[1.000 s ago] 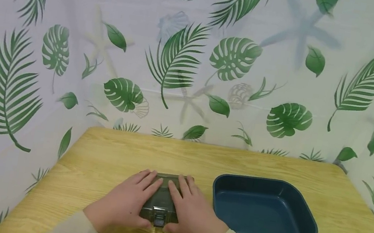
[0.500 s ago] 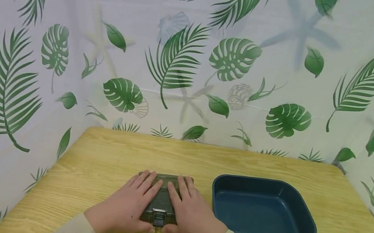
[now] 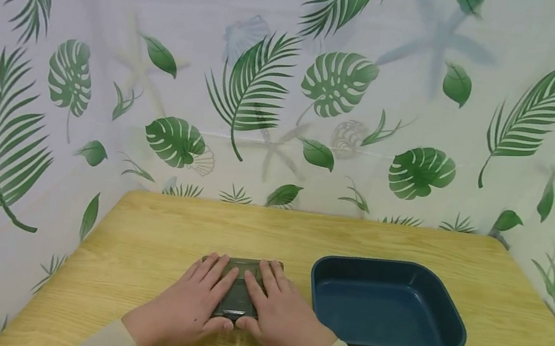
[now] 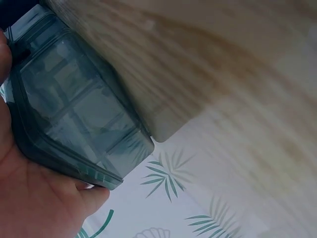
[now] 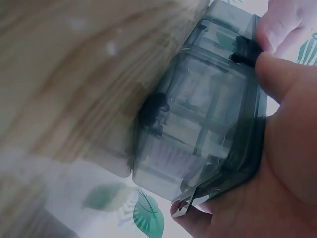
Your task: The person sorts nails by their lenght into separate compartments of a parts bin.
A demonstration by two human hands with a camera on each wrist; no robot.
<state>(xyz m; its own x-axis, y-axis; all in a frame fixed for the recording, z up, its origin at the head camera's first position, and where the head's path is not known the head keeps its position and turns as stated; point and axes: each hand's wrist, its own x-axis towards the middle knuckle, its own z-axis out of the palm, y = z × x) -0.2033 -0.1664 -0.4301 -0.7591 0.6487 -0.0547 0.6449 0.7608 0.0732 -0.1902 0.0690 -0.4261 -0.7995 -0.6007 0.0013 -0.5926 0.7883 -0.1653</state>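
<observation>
A smoky see-through plastic case (image 3: pixel 237 301) lies on the table in front of the person, with a grid of compartments showing through it in the left wrist view. My left hand (image 3: pixel 179 308) holds its left half, fingers laid over the lid and thumb at the front edge. My right hand (image 3: pixel 287 324) mirrors this on the other half, its thumb beside the left thumb. Both thumbs cover the front latch area. In the right wrist view the case (image 5: pixel 208 104) shows small dark fittings (image 5: pixel 154 110); what lies inside is too blurred to tell.
A deep dark-blue rectangular tray (image 3: pixel 315 280) stands to the right of the case, close to my right hand. Both rest on a wood-grain table (image 3: pixel 161 227). A leaf-patterned cloth (image 3: pixel 266 105) closes off the back and sides.
Both thumbs have moved up onto the front edge, and the latch seen earlier is now mostly out of sight. The fingers stay on the lid. The head view has shifted slightly.
</observation>
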